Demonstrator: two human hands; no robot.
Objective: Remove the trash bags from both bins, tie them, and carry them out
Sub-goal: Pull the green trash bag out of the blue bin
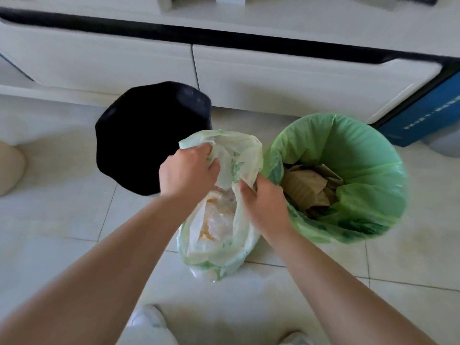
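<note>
Left hand point(189, 170) and right hand point(263, 202) each grip the rim of the pale trash bag point(219, 247), standing on the floor point(62, 220) between the black bin point(146, 138) and the green-lined bin point(368, 155). Lettering on the blue box point(428, 115) is illegible.

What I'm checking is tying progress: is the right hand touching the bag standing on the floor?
Touching. The head view shows the right hand, its fingers gripping the pale bag at its open mouth, no gap.
</note>
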